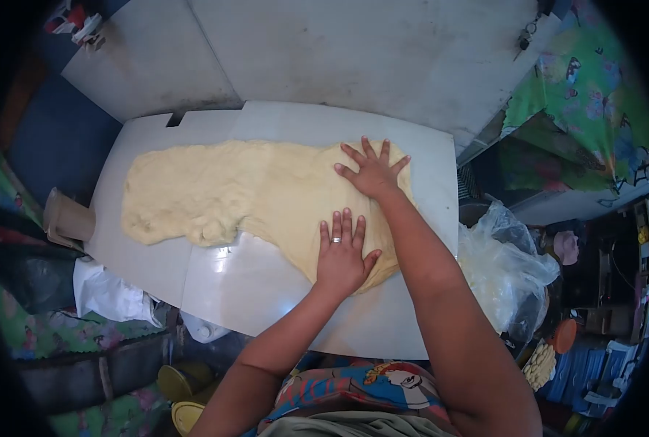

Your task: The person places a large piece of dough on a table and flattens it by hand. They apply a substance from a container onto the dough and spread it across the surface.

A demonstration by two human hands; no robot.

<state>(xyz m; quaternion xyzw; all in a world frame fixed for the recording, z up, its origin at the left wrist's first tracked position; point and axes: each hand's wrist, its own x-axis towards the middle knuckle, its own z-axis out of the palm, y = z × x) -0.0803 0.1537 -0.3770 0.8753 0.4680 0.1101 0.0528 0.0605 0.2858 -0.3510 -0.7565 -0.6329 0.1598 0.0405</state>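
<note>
A long, flattened sheet of pale yellow dough stretches across the white tabletop. Its left part looks thick and lumpy, while the right part is smoother and thinner. My left hand, with a ring on one finger, lies flat on the dough near its front right edge. Farther back, my right hand presses on the dough's far right portion with fingers spread wide. Both hands touch the dough from above, and neither grips it.
Behind the table rises a pale wall panel. A brown plastic container stands off the left end. To the right is a clear plastic bag, with green patterned cloth above. Yellow buckets sit low at the front left.
</note>
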